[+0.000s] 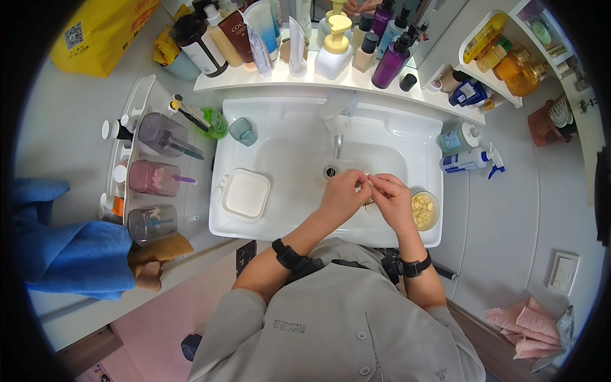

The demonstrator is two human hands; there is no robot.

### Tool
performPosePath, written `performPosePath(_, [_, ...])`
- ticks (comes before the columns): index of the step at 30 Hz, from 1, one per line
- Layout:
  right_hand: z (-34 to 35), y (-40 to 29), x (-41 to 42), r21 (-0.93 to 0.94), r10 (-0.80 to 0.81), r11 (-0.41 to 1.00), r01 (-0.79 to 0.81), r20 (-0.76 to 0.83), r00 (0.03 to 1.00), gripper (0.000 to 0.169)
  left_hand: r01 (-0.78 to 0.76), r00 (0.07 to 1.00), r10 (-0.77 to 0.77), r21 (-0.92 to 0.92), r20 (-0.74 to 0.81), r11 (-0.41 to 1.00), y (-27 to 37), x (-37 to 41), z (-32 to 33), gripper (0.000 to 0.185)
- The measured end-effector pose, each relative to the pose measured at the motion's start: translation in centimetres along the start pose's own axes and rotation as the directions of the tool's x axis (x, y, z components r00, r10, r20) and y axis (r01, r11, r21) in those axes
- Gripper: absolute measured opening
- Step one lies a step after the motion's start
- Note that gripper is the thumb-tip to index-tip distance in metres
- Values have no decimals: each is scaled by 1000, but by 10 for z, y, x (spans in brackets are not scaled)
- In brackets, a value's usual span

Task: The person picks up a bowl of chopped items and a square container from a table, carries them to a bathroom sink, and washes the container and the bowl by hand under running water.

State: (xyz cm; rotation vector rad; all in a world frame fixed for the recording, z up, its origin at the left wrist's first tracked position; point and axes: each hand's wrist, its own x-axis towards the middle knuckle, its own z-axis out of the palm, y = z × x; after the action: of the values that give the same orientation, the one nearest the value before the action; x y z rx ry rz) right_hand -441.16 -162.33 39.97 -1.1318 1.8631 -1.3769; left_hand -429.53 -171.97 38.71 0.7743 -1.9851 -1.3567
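Over the front of the white washbasin [296, 191], my left hand [344, 192] and my right hand [392, 195] meet fingertip to fingertip. Both pinch a small pale piece [370, 181], which looks like a garlic clove; the fingers hide most of it. Thin brownish strands [366, 206] show just below the fingers, partly covered by my hands. On the basin's right rim, close to my right hand, stands a round bowl [435, 220] of pale yellow peeled garlic cloves [423, 210]. Behind my left hand lies the drain [330, 171].
A metal faucet [338, 145] rises at the back. On the left are a square white soap dish or lid [246, 194] and a bluish cup [243, 131]. A spray bottle [465, 160] stands right of the basin. Pump bottles [332, 57] crowd the shelf [286, 85].
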Motion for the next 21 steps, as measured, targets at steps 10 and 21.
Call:
performPosePath(10, [-3,6,3,218,74,973,-74,8,997,23,92,994,-81,-149,76,984,5,2,-7,16])
performPosePath(21, [-2,-3,5,-104,-102,990,97,-40,994,21,-77,997,76,5,34,997,4,5,-9,12])
